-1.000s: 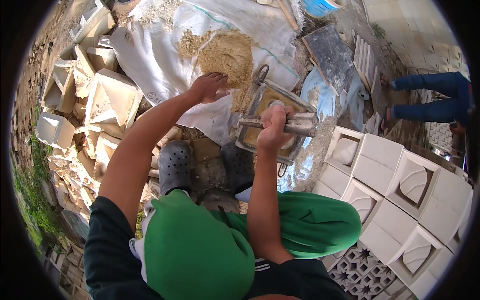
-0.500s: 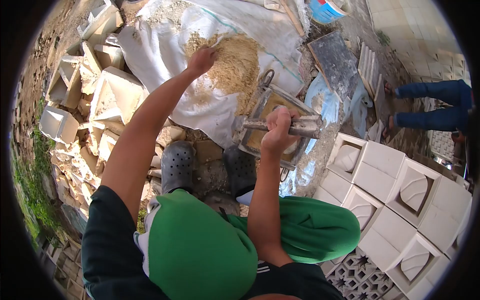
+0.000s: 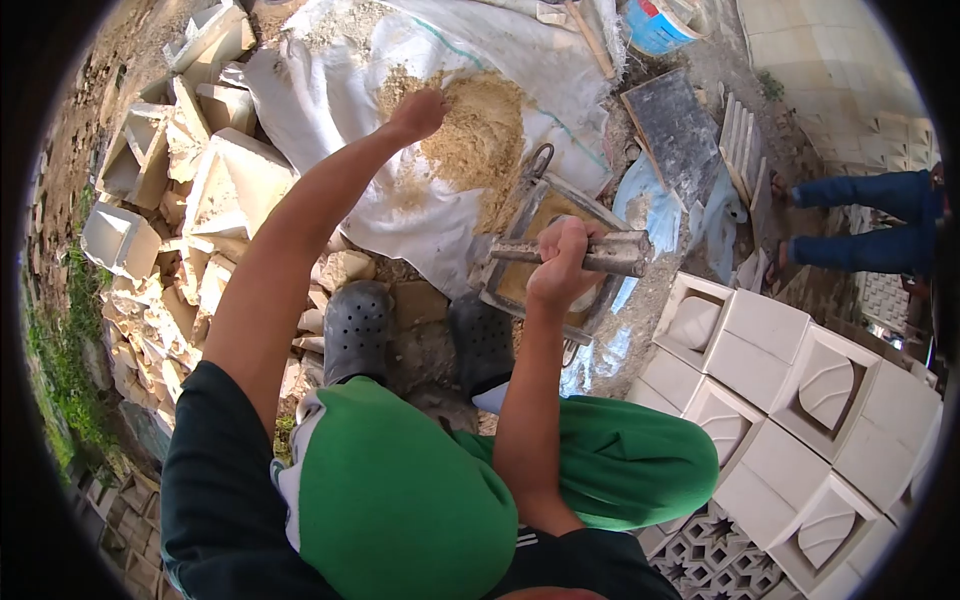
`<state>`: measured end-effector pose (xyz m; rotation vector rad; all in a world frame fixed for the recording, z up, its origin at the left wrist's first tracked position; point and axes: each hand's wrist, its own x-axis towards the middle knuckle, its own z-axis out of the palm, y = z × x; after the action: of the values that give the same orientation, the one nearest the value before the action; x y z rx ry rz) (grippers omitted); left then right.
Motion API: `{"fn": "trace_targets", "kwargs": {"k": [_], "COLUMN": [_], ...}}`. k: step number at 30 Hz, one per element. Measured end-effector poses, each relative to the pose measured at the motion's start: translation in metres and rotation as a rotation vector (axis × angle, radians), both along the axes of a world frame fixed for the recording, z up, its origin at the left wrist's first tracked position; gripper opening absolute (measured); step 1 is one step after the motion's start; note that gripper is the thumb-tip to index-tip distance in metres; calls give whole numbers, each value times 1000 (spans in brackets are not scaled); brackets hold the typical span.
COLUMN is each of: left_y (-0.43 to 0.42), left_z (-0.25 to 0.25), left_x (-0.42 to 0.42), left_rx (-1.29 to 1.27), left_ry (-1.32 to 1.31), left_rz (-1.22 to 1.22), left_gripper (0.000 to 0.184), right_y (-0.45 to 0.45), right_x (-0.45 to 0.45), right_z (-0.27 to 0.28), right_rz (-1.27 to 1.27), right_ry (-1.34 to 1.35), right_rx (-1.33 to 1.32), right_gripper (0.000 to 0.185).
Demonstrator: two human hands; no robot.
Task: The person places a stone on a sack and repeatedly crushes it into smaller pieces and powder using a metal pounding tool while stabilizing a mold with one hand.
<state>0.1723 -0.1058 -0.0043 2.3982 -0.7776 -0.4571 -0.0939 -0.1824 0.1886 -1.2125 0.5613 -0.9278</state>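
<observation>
My left hand (image 3: 420, 113) is over the sandy powder (image 3: 480, 135), its fingers drawn together; whether anything is in them is too small to tell. The powder lies heaped on a white woven sack (image 3: 330, 160). My right hand (image 3: 564, 262) is wrapped round a grey metal bar tool (image 3: 618, 252), held across a rectangular metal-framed mould (image 3: 603, 315). Yellowish powder shows inside the mould, partly hidden by the tool and hand. A wire loop (image 3: 541, 160) stands at the mould's upper corner.
Broken pale blocks (image 3: 235, 190) are piled on the left. Patterned white tiles (image 3: 765, 330) stand at the right. A dark board (image 3: 672, 135) and a blue bucket (image 3: 655, 30) are at the upper right. Another person's legs (image 3: 860, 255) show at the right edge.
My left hand has gone from lying spread at the powder's lower edge to a closed shape further up over it. My right hand keeps its hold on the bar tool.
</observation>
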Motion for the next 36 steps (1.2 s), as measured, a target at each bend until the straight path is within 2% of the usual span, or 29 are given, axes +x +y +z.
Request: {"fn": "trace_targets", "kwargs": {"k": [4, 10, 11, 13, 18, 21, 24, 26, 28, 32, 34, 35, 36], "left_y": [2, 4, 8, 17, 19, 4, -10, -16, -22, -20, -10, 0, 14], "left_z": [23, 34, 30, 21, 16, -3, -4, -4, -10, -27, -50, -40, -21], "left_x": [-18, -25, -28, -37, -61, -73, -81, -87, -87, -72, -63, -60, -58], "left_rx": [-75, -102, -102, -265, -279, -382, -268, -309, -151, -178, -396, -389, -322], "left_ry": [-19, 18, 18, 16, 111, -40, -17, -35, -51, -54, -123, -126, 9], "left_rz": [-46, -88, -88, -229, -236, -194, -133, -114, -64, -193, -242, -244, -174], "left_gripper": [33, 30, 30, 27, 23, 22, 21, 21, 20, 17, 21, 21, 23], "right_y": [2, 3, 4, 4, 4, 3, 2, 1, 2, 2, 2, 2, 2], "right_x": [1, 2, 2, 2, 2, 3, 3, 3, 4, 4, 3, 4, 3], "right_z": [3, 7, 6, 6, 3, 3, 0, -1, 1, 3, 2, 3, 3], "right_rz": [-11, -16, -16, -49, -71, -65, -61, -56, -61, -59, -60, -61, -54], "right_ry": [4, 66, 66, 83, 101, 80, 64, 62, 57, 65, 61, 58, 69], "right_rx": [0, 7, 8, 7, 12, -1, -7, -18, 5, -16, -36, -30, -37], "right_gripper": [23, 23, 23, 22, 22, 22, 22, 23, 23, 23, 22, 22, 22]}}
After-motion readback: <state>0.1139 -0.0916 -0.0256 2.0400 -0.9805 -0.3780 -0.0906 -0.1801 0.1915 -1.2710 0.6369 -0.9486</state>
